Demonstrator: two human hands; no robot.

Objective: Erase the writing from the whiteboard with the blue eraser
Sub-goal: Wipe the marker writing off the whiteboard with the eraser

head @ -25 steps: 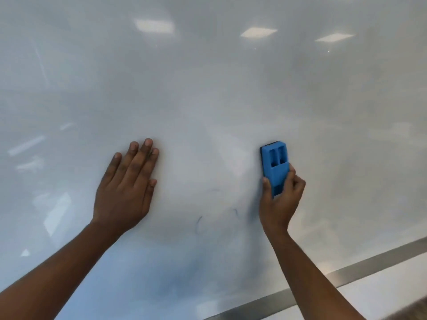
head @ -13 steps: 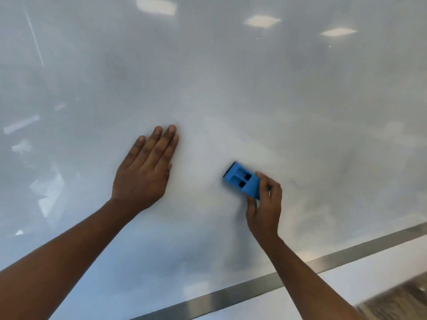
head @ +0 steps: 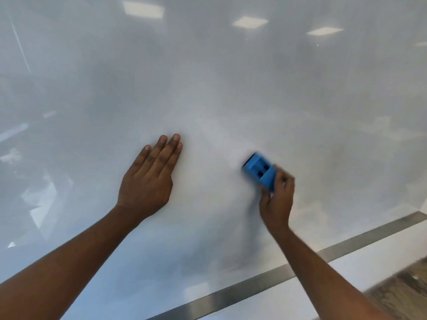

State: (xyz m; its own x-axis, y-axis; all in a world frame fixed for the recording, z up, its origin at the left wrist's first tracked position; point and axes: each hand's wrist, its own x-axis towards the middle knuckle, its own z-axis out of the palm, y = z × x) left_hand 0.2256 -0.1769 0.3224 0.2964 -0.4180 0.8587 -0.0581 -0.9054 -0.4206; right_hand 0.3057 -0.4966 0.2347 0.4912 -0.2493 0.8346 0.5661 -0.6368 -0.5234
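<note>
A right hand (head: 276, 199) pinches the blue eraser (head: 260, 172) by its lower end, pressing it against the whiteboard (head: 231, 77) near the bottom edge; the left hand (head: 147, 179) lies flat, fingers together. Light, rigid block, probably easy to grip by its sides.

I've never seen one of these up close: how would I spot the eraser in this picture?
Start from the big white whiteboard that fills the view. Low on it, right of the flat left hand, the right hand grips the eraser against the board. It is the only bright blue thing there, a small block with dark rectangular slots.
</note>
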